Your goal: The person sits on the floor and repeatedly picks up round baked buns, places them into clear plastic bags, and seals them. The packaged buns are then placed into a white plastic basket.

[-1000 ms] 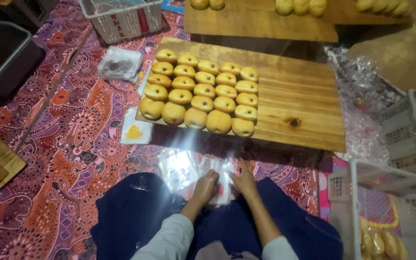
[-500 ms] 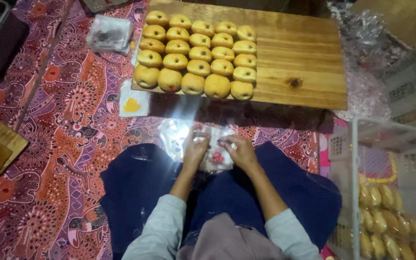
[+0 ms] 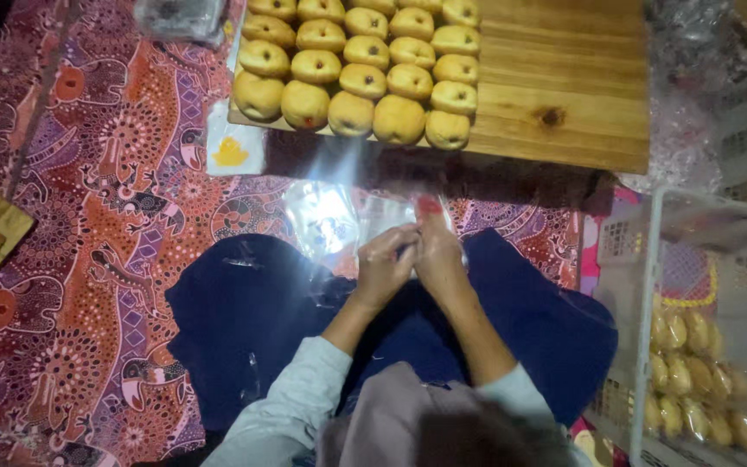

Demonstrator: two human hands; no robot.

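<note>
Hands meet over the lap: the left hand [image 3: 384, 264] and the right hand [image 3: 437, 255] press together, fingers pinched on a clear plastic bag [image 3: 339, 220], thin and glossy, which spreads from the fingers out toward the knees and onto the patterned floor mat [image 3: 88, 216]. The bag lies just in front of the dark blue trousers [image 3: 244, 320], between the person and a low wooden table [image 3: 564, 78]. On the left half of that table sit rows of round yellow buns [image 3: 365, 73], close-packed and touching. To the right stands a white plastic crate [image 3: 650, 285] holding more buns wrapped in plastic [image 3: 693, 372]. Crumpled clear plastic [image 3: 685, 104] lies beyond the table's right end.
</note>
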